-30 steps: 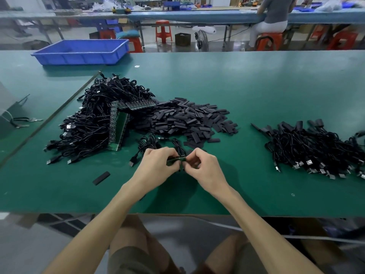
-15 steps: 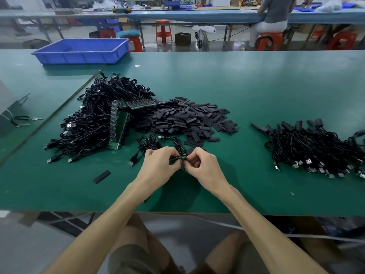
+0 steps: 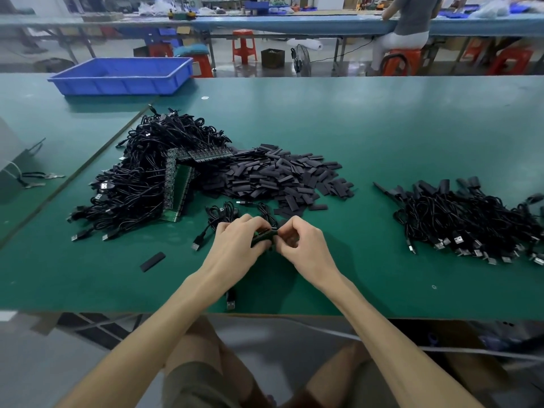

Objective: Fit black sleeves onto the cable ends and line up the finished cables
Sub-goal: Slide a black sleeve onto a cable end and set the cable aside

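While left hand [image 3: 235,247] and right hand [image 3: 307,245] grips pinched one cable end [image 3: 264,235], blue bin [image 3: 117,86] sat far-left on green surface [image 3: 382,128].

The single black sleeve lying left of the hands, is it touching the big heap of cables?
Apart. The head view shows bare green mat between the single black sleeve and the nearest plugs of the cable heap.
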The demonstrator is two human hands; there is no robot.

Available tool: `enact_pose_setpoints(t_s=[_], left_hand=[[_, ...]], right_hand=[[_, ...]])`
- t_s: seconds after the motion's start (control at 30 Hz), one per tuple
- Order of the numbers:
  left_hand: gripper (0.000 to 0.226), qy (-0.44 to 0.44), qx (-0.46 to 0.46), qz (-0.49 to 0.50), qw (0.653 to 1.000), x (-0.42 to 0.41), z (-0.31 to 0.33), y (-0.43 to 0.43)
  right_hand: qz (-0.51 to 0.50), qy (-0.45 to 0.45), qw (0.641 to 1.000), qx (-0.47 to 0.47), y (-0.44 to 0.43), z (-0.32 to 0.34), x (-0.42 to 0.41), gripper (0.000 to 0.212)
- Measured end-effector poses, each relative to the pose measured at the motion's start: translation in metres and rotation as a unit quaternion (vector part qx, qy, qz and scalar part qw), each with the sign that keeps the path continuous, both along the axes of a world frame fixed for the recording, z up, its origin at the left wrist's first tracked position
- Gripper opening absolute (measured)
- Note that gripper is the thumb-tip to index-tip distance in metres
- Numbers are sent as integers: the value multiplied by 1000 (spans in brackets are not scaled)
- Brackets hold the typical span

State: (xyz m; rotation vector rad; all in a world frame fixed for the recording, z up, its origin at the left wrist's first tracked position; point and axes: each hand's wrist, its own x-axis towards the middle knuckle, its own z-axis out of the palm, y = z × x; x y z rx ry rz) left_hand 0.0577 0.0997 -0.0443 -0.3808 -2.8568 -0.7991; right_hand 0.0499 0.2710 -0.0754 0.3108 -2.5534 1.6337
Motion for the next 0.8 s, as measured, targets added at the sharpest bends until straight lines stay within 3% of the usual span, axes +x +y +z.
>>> enact_pose_setpoints(t_s=[0.33,0.57,0.7,0.8], left_hand=[[16,76,48,49,995,9,-5,0],[14,108,43,-16,993,10,-2,-8],[15,128,17,-52,990,12,-6,-12],[17,160,-56,-89,982,14,-12,-14]], right_hand=[[-24,27,999,-21,1,-3,1,19],[-27,21,999,-29,1,-2,0,17],[-19,25,999,-24,0,-3,1,12],[-20,30,999,-26,0,-2,1,10]])
